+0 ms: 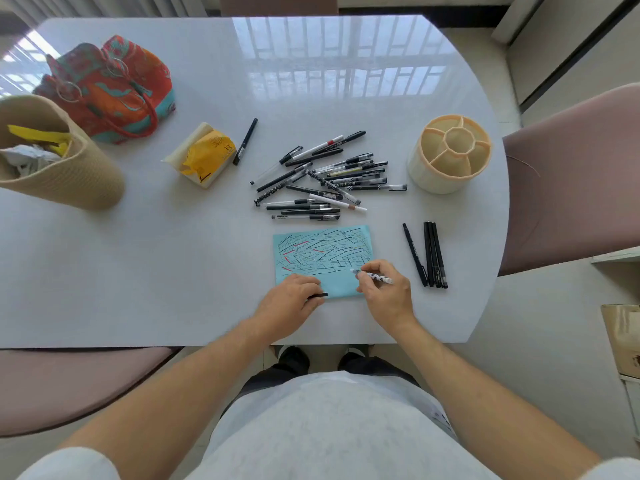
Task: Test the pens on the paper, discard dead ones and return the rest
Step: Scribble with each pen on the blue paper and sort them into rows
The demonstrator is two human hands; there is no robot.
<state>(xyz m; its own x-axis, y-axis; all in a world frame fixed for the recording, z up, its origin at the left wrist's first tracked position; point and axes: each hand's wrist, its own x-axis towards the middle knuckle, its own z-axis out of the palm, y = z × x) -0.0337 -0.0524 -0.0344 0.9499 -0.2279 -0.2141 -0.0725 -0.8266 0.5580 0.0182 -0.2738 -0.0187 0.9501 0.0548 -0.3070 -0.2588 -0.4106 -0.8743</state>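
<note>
With the right hand [382,289] pinching the spotted pen [375,276] tip-down on the blue paper [323,252] near the worktop's near edge, the left hand [291,299], holding the black cap [318,295], should pin the sheet for one firm stroke across bare paper.

A red and teal patterned bag [110,88] with ring handles stood at the far left of the white desk [138,254]. Near it, toward the middle, lay a yellow tissue pack [202,155]. Mauve chairs stood at the right [575,174] and near left [69,379] sides. A brown paper bag [623,337] sat on the floor at the right.
</note>
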